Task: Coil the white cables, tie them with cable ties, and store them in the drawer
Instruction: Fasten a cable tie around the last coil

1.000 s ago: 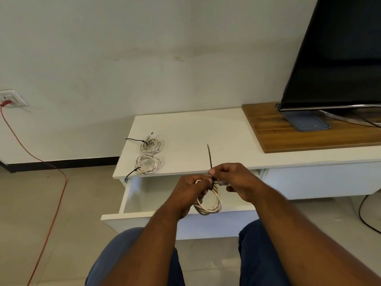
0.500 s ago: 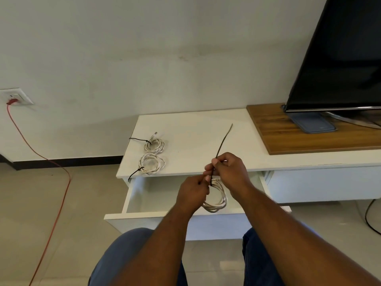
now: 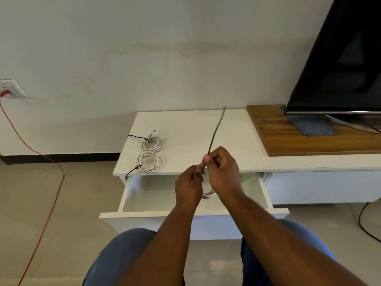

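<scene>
Gripping coiled cable [image 3: 208,196] above open drawer [image 3: 185,214]: left hand [image 3: 188,187]; right hand [image 3: 223,172] pinching cable tie [image 3: 216,131] (tail upward).

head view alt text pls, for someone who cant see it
A person's right hand pinches a black cable tie sticking up from a white cable coil that the left hand grips, above an open white drawer. Two tied coils lie on the white cabinet top, left of a dark TV.
</scene>
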